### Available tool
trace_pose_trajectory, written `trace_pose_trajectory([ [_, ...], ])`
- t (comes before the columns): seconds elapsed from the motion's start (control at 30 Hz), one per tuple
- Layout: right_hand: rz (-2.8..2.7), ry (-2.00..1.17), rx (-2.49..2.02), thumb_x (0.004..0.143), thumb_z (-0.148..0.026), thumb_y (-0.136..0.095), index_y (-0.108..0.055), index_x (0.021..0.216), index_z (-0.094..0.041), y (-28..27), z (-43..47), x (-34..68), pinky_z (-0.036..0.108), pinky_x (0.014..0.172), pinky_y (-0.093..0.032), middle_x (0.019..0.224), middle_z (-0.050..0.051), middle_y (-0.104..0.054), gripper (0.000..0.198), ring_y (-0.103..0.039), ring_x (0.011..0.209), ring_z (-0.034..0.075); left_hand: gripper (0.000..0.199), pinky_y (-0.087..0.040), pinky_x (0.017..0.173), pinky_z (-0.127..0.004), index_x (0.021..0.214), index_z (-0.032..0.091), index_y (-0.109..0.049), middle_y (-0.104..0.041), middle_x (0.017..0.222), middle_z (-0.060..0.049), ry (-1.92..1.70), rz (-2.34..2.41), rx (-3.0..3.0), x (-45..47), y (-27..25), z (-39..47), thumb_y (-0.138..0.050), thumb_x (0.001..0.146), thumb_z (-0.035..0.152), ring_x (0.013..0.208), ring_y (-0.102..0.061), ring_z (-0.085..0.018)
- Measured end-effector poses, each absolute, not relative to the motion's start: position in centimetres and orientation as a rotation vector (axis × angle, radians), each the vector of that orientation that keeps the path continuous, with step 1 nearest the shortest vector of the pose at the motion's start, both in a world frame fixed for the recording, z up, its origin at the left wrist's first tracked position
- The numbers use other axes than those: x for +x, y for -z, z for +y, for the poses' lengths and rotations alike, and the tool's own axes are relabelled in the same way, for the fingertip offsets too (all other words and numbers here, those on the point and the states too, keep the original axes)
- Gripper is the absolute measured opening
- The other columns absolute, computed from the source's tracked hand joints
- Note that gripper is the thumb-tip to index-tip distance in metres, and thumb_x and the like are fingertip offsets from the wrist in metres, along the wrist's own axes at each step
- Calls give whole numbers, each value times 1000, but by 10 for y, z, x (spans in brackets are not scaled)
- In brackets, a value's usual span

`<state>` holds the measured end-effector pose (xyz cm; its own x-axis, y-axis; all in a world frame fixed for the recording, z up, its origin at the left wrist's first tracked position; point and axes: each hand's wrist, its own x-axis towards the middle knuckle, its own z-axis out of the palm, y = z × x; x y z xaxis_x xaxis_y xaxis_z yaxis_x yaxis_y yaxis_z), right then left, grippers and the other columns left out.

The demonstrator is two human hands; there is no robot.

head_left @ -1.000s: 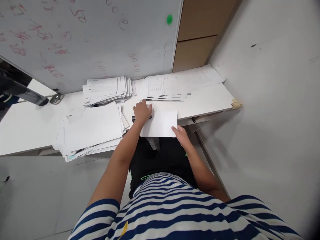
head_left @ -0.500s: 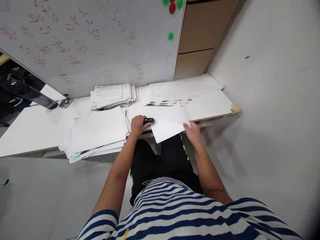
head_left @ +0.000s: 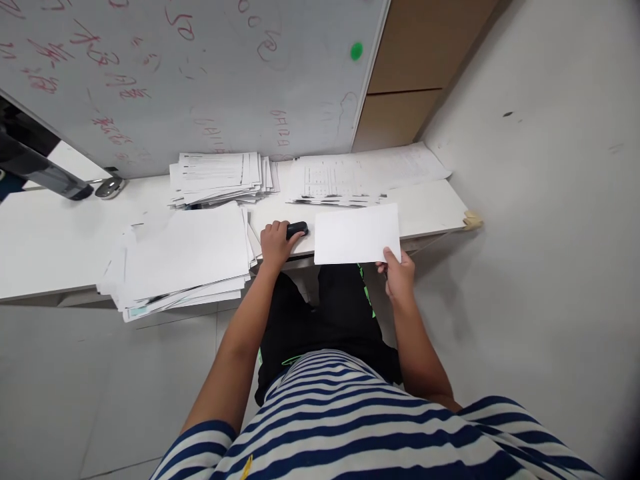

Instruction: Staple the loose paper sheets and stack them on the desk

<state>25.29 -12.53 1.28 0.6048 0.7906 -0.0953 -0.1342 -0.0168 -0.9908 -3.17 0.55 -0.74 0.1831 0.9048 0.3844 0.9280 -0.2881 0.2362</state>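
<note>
My left hand point(head_left: 274, 248) is closed around a small black stapler point(head_left: 297, 230) near the front edge of the white table point(head_left: 277, 212). Between thumb and fingers, my right hand point(head_left: 401, 279) pinches the lower right corner of a blank white sheet of paper point(head_left: 356, 233). That sheet reaches past the table's front edge, its left side a little apart from the stapler's tip. Left of my left hand lies a spread pile of larger papers point(head_left: 187, 250). Whether the held paper is one sheet or more, I cannot tell.
Behind lie a stack of printed sheets point(head_left: 217, 175) and another printed pile point(head_left: 330, 179). A whiteboard point(head_left: 225, 87) with red writing stands at the table's back. A computer mouse point(head_left: 110, 188) and a dark bottle point(head_left: 55, 175) are at left; a wall point(head_left: 545, 220) bounds the right.
My right hand has shifted right and slightly down, turning the paper from tilted to nearly level. It has drawn away from the stapler. My left hand still holds the stapler. The view has tipped down.
</note>
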Motion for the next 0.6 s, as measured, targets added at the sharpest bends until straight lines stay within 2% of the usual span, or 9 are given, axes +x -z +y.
trace_pose_trajectory([
  [0.17,-535,-987,-1256,72,-49,-78,-60,85,-21,-27,-94,218,22,42,-35,62,-4,-59,36,-50,48,10,42,-40,83,-43,117,19,-64,-67,109,-16,682,-1858,-2394,-33,6,4,-54,94,52,104,-58,-34],
  [0.27,-644,-1165,-1171,81,-48,-72,-57,90,-23,-47,-50,170,25,44,-36,65,-3,-62,30,-50,48,12,47,-42,87,-44,123,20,-62,-66,117,-16,737,-1862,-2390,-33,7,5,-57,92,55,112,-57,-35],
  [0.33,-777,-1331,-1107,93,-38,-61,-56,91,-23,-62,-11,131,26,48,-38,63,-2,-64,16,-49,48,12,51,-41,87,-44,123,20,-62,-67,117,-16,736,-1867,-2382,-32,8,6,-55,91,60,112,-57,-35],
  [0.4,-821,-1424,-1095,97,-29,-55,-54,89,-22,-75,31,89,24,49,-36,59,-3,-63,11,-49,47,11,50,-41,85,-44,116,18,-65,-67,110,-16,670,-1873,-2380,-31,8,6,-52,93,60,106,-59,-34],
  [0.47,-856,-1486,-1092,98,-26,-55,-53,90,-21,-85,71,49,23,49,-33,58,-4,-64,10,-48,47,10,46,-41,81,-43,109,17,-66,-67,103,-16,602,-1876,-2378,-31,7,4,-52,94,58,101,-59,-32],
  [0.53,-867,-1514,-1120,98,-28,-57,-54,99,-20,-91,105,14,23,49,-32,62,-4,-66,9,-48,48,10,41,-41,81,-42,106,17,-65,-66,103,-15,563,-1872,-2372,-31,8,3,-53,94,54,99,-58,-31],
  [0.6,-889,-1540,-1167,99,-33,-57,-53,113,-18,-92,132,-14,23,52,-35,71,-2,-70,21,-51,51,10,38,-41,81,-41,104,17,-65,-65,104,-15,527,-1872,-2370,-31,9,2,-55,94,52,98,-58,-29],
])
